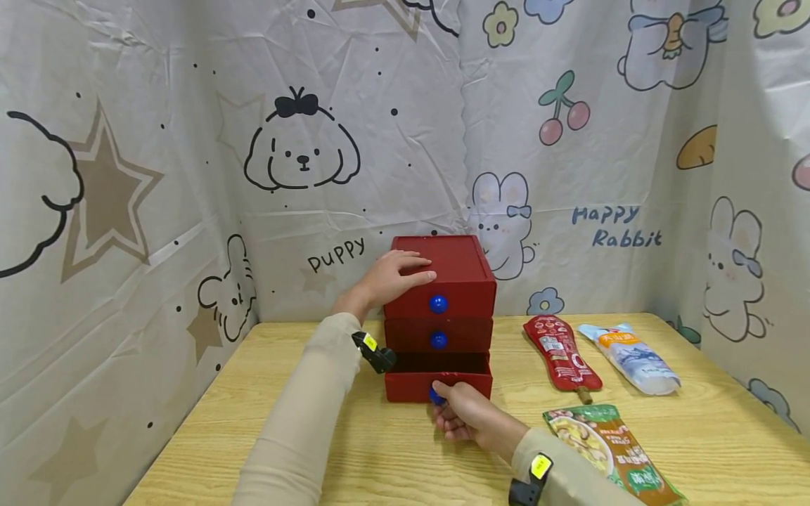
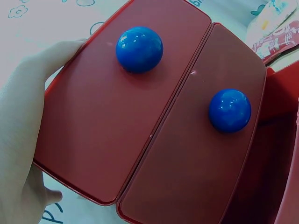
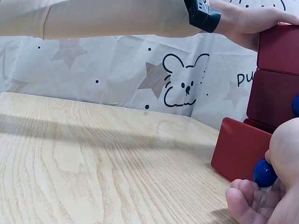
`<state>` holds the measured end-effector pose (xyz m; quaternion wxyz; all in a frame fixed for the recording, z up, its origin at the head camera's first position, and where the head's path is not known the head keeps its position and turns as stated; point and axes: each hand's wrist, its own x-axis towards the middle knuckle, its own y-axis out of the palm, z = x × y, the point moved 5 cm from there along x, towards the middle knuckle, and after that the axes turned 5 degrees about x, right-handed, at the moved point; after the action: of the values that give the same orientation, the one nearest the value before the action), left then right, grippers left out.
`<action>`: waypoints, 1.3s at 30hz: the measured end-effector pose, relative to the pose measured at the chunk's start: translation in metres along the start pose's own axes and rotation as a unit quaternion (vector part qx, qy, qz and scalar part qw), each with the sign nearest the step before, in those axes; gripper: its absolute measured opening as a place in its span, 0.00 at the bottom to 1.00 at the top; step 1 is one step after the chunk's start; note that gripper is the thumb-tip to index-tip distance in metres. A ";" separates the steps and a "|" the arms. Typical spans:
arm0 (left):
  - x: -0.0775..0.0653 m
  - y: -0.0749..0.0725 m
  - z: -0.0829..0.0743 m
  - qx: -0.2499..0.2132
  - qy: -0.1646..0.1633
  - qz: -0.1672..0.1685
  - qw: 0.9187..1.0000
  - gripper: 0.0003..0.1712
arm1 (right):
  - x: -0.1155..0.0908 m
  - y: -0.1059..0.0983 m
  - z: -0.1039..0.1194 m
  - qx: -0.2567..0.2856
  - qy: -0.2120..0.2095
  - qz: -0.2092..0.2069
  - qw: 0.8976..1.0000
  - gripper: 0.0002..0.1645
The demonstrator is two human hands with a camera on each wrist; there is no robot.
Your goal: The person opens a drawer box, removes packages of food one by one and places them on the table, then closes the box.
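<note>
A small red drawer cabinet (image 1: 452, 260) with blue round knobs stands on the table. Its bottom drawer (image 1: 405, 388) is pulled out, its inside dark with nothing seen in it; the two drawers above are closed. My left hand (image 1: 394, 274) rests on the cabinet's top at the left, fingers laid across it and thumb near the front edge. With thumb and curled fingers, my right hand (image 1: 471, 414) pinches the blue knob (image 3: 265, 173) of the bottom drawer. In the left wrist view the upper two knobs, including the top knob (image 2: 139, 49), show untouched.
Right of the cabinet lie a red spouted pouch (image 1: 560, 351) and a white-and-blue packet (image 1: 633, 357). Nearer, a green-and-brown food packet (image 1: 616, 450) lies partly behind my right sleeve. A printed cloth (image 1: 392, 140) hangs around the wooden table (image 1: 266, 393).
</note>
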<state>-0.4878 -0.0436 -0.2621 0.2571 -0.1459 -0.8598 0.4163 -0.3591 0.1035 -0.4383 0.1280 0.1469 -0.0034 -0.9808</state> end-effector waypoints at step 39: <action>0.002 0.000 0.000 0.011 0.008 -0.001 1.000 0.34 | 0.019 -0.007 0.007 -0.019 -0.018 -0.031 0.999 0.32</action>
<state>-0.4894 -0.0422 -0.2613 0.2654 -0.1458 -0.8534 0.4242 -0.3803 0.1050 -0.4376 0.1006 0.1271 0.0176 -0.9866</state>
